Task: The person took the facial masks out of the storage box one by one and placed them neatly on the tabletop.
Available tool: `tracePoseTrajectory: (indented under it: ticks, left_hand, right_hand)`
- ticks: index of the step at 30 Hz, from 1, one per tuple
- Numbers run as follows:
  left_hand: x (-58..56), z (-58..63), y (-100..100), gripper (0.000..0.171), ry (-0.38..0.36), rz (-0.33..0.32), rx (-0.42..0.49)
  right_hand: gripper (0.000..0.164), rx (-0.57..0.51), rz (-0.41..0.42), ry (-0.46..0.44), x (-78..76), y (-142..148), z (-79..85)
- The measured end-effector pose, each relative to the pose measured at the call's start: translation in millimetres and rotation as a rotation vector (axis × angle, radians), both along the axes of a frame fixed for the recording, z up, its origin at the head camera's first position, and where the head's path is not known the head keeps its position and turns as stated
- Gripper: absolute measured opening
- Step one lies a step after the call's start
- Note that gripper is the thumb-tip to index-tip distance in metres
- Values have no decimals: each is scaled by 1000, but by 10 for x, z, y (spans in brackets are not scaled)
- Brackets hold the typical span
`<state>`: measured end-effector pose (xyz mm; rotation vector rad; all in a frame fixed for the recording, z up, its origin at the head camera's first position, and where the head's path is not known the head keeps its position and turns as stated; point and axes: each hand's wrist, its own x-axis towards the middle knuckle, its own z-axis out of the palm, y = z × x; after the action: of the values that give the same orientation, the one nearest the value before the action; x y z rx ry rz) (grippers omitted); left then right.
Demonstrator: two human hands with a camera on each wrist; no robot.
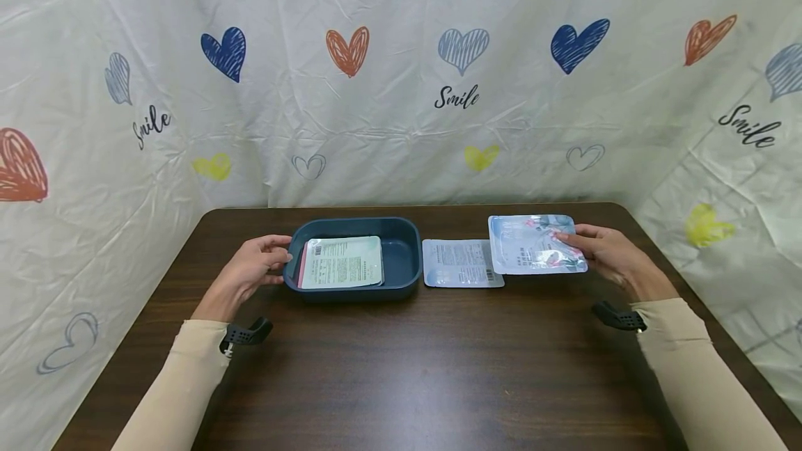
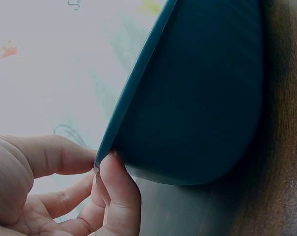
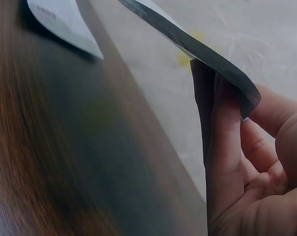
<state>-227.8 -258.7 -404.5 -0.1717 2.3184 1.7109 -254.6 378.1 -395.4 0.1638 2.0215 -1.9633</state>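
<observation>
At the left, my left hand (image 1: 252,266) pinches the rim of a dark blue plastic basin (image 1: 402,266); in the left wrist view thumb and finger meet on the edge of the basin (image 2: 197,98). Inside it lies a pale green sheet mask packet (image 1: 343,263) over a pink one. My right hand (image 1: 610,252) grips a light blue floral sheet mask packet (image 1: 529,246) by its right edge, thumb on top. The right wrist view shows the dark underside of this packet (image 3: 197,51), raised above the table. Below it, another pale blue packet (image 1: 456,264) lies flat, right beside the basin.
A dark brown wooden table (image 1: 401,367) spreads under everything, its rounded far edge close behind the basin. A white curtain (image 1: 401,117) printed with hearts and "Smile" hangs around the back and sides. Each wrist wears a black band (image 1: 247,333).
</observation>
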Motion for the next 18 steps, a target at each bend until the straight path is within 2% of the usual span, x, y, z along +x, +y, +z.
tracePoseTrajectory:
  ticks: [18]
  left_hand:
    - [-2, 3, 2, 54, -2, 4, -2]
  right_hand:
    - [10, 178, 14, 2, -6, 301, -182]
